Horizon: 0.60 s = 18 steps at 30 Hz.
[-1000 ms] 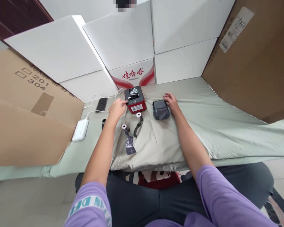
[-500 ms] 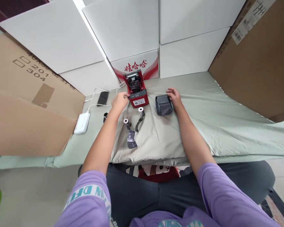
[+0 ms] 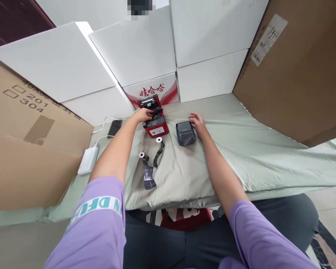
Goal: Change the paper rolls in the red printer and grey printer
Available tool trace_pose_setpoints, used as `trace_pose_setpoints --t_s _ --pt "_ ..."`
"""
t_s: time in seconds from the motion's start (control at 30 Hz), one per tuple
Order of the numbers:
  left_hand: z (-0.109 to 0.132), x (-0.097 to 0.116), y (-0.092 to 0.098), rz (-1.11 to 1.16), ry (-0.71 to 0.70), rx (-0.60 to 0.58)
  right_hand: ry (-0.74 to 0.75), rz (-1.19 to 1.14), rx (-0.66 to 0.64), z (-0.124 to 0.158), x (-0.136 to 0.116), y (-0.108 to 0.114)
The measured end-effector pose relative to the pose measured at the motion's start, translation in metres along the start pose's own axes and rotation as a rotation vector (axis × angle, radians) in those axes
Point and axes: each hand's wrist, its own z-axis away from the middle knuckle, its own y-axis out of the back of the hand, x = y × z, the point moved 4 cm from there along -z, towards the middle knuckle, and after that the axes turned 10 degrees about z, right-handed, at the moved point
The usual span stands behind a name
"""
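Note:
A red label printer (image 3: 157, 129) with a dark top stands against the back boxes, its lid (image 3: 148, 101) raised. My left hand (image 3: 145, 114) reaches into it from the left, fingers closed on a piece of dark film (image 3: 158, 111) over the opening. To the right sits a small dark portable printer (image 3: 185, 133), a dark strip hanging over its front. Beside its back right corner rests my right hand (image 3: 197, 122), fingers loosely bent and not wrapped round it. In front of the red printer lie two small rolls (image 3: 142, 155) with white ends and unrolled dark, shiny strips.
White boxes (image 3: 145, 48) line the back of the cloth-covered table (image 3: 201, 175). Cardboard boxes (image 3: 291, 82) flank both sides. At the left are a white power bank (image 3: 89, 160) with a cable and a black phone (image 3: 114, 128).
My left hand has moved from the red printer's left side into its opening, where dark film is lifted. My right hand stays by the portable printer. The view has shifted slightly.

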Motion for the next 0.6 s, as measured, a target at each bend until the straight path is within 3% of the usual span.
trace_pose_setpoints --t_s 0.13,0.4,0.6 --pt "-0.002 0.007 0.001 -0.278 -0.010 -0.031 -0.012 -0.010 0.003 -0.002 0.003 0.000" --pt "0.003 0.017 -0.006 -0.428 0.102 0.025 -0.008 0.014 0.001 -0.001 0.000 -0.002" --pt "0.034 0.038 0.019 -0.299 -0.015 0.275 -0.008 0.039 0.013 0.001 -0.002 -0.001"
